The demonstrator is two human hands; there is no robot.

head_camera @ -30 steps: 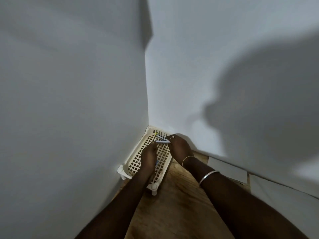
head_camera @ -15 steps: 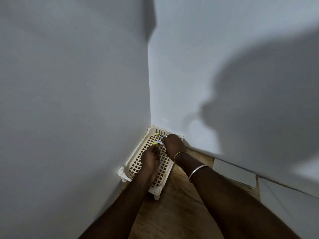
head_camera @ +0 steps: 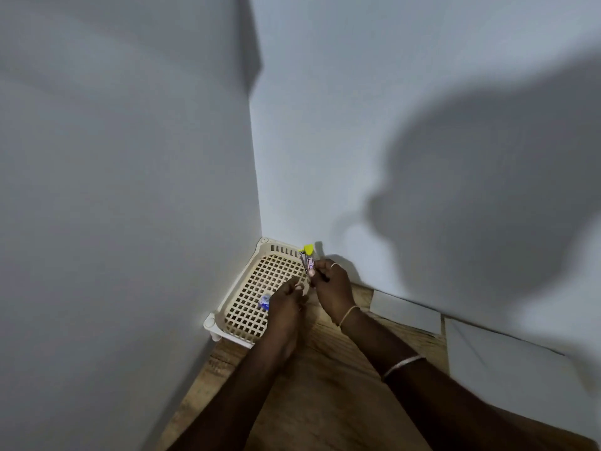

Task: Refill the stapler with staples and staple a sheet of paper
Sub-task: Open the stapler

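My right hand [head_camera: 331, 281] grips a small stapler [head_camera: 308, 259] with a yellow tip, held upright above the near edge of a cream lattice tray [head_camera: 260, 281]. Close beside it, my left hand [head_camera: 285, 301] has its fingertips pinched; what they hold is too small to make out. A small blue and white staple box [head_camera: 265, 302] lies in the tray, just left of my left hand. Two white sheets of paper [head_camera: 406, 312] lie on the wooden table [head_camera: 318, 385] along the right wall.
The tray sits in the corner where two white walls [head_camera: 130, 190] meet. A second, larger sheet [head_camera: 520, 375] lies at the right. My shadow falls across the right wall.
My right hand has lifted the stapler out of the tray and pulled it back toward me. My left hand has drawn back off the tray, uncovering the blue staple box.
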